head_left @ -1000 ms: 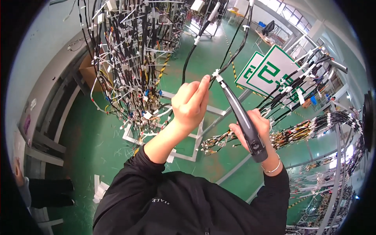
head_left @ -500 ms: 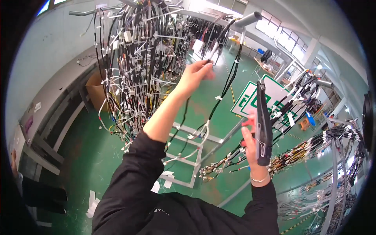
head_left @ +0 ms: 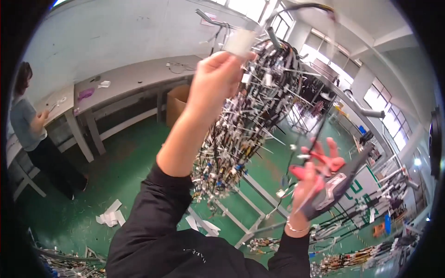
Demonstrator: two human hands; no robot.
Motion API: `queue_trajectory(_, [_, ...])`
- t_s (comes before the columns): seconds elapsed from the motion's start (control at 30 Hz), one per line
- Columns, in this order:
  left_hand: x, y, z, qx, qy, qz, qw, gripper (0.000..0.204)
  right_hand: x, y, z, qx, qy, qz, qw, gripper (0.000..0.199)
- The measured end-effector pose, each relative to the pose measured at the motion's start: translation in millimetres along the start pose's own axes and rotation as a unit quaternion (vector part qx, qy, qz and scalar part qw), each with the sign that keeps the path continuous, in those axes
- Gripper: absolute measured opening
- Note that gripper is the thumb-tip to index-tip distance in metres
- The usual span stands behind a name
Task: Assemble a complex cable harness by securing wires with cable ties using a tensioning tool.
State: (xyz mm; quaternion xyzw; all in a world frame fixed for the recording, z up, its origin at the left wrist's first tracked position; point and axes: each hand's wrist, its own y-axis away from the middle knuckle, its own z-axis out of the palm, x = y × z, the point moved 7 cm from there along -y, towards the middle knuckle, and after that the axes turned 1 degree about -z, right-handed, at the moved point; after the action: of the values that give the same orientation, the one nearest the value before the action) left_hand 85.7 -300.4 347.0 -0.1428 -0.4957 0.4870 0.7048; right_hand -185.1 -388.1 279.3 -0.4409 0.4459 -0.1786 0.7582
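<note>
My left hand [head_left: 218, 76] is raised at the upper middle, its fingers closed at the lower edge of a blurred white tag [head_left: 241, 42]. Beside and below it hangs a thick bundle of wire harnesses [head_left: 259, 102], dark cables with many white connectors and ties. A dark cable [head_left: 301, 6] arcs overhead, blurred; whether it joins the tag I cannot tell. At the right, my right hand [head_left: 306, 187] is closed around a long black-and-grey hand tool [head_left: 336, 190]. Red parts [head_left: 324, 163] show among its fingers. Motion blur hides the tool's exact kind.
Another person [head_left: 34, 129] stands at the workbench [head_left: 125, 76] on the left. A cardboard box [head_left: 178, 104] sits by the bench. White paper scraps [head_left: 111, 214] lie on the green floor. A grey rack bar [head_left: 371, 112] juts out at upper right; more harnesses [head_left: 352, 262] hang lower right.
The view has swung left, bringing the other person and bench into sight. My left hand has moved from the rack bar to the white tag by the bundle. The right hand's tool has tilted rightward.
</note>
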Motion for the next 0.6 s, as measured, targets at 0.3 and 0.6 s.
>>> queue_trajectory(0.3, [5.7, -209.3, -213.5, 0.062, -0.029, -0.044, 0.997, 0.027, 143.1, -52.2, 259.2, -0.063, -0.082, -0.038, 0.994, 0.053])
queue_trajectory(0.6, [-184.2, -288.3, -351.2, 0.07, -0.162, -0.185, 0.967, 0.021, 243.4, -36.1, 286.2, -0.105, 0.352, -0.145, 0.919, 0.051])
